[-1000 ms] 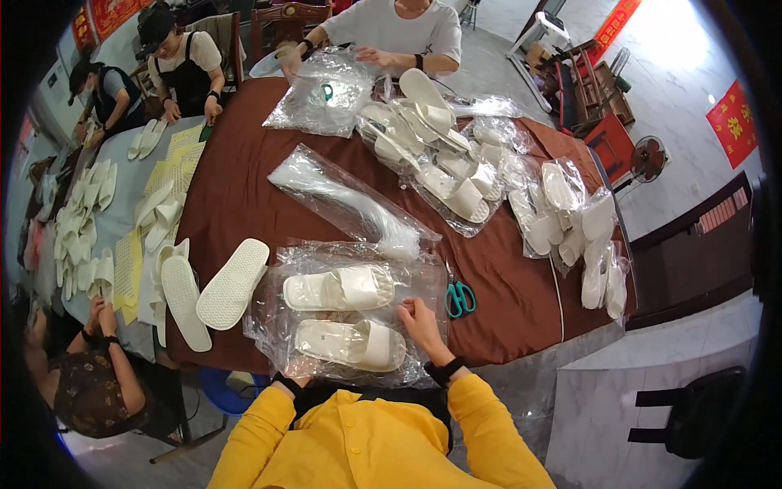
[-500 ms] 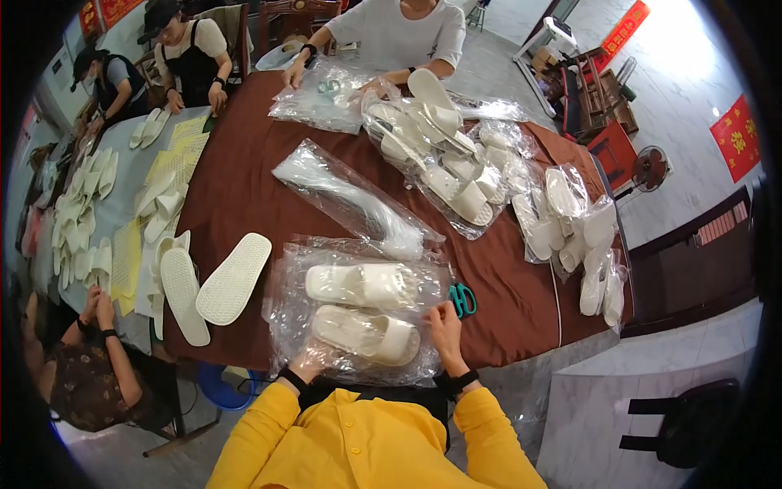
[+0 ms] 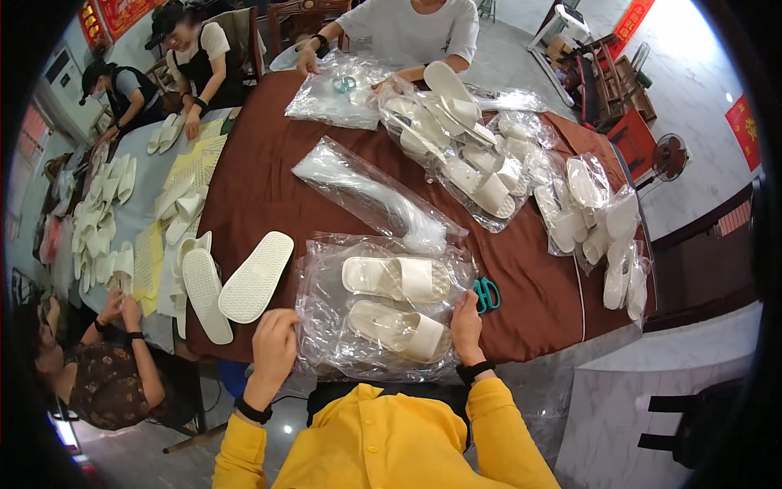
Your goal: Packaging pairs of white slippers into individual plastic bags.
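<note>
In front of me, a clear plastic bag (image 3: 326,342) lies flat with two cream slippers in it. The upper slipper (image 3: 395,279) and the lower slipper (image 3: 399,330) lie one above the other, toes to the right. At the bag's left edge, my left hand (image 3: 274,346) has its fingers curled in against the plastic. My right hand (image 3: 467,328) pinches the bag's right edge, close to the teal scissors (image 3: 487,295). Two unbagged slippers, one sole-up (image 3: 257,277) and one beside it (image 3: 208,295), are left of the bag.
A stack of clear bags (image 3: 375,196) lies beyond the slippers on the brown cloth (image 3: 252,179). Bagged slippers (image 3: 481,163) are heaped at the far right. Across the table a person in white (image 3: 415,33) handles bags. Others work at the grey table (image 3: 142,151) to the left.
My left hand has come out from beside the lower slipper and moved left to the bag's edge. My right hand stays at the right edge. The whole view has shifted slightly.
</note>
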A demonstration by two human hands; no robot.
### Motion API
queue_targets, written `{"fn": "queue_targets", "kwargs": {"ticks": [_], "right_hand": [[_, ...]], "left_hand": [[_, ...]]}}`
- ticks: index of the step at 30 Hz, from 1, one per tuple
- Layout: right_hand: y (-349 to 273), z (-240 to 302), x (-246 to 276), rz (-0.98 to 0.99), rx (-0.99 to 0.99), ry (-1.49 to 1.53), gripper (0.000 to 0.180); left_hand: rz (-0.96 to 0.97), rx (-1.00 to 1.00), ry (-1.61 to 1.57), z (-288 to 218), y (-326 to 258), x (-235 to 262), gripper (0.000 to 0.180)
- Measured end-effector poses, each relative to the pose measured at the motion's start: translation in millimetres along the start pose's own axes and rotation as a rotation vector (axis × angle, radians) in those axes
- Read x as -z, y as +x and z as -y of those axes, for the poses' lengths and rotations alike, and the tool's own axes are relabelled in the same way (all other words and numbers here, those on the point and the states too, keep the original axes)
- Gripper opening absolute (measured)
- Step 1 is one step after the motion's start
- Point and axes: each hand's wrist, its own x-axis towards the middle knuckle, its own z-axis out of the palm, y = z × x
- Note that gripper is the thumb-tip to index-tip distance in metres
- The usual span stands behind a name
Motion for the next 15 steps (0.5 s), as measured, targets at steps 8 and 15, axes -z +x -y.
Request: {"fn": "queue_targets", "kwargs": {"ticks": [8,15], "right_hand": [[-11.9,30.7,29.8,0.137,0.469,0.115,0.055],[-8.2,1.9,-9.8,0.182,0.465,0.19,0.059]], "left_hand": [[0.283,0.121,-0.024,-40.5,45.5,-67.3,0.045],[0.508,0.408,-0.834,23.9,28.0,-96.3,0.02]]}}
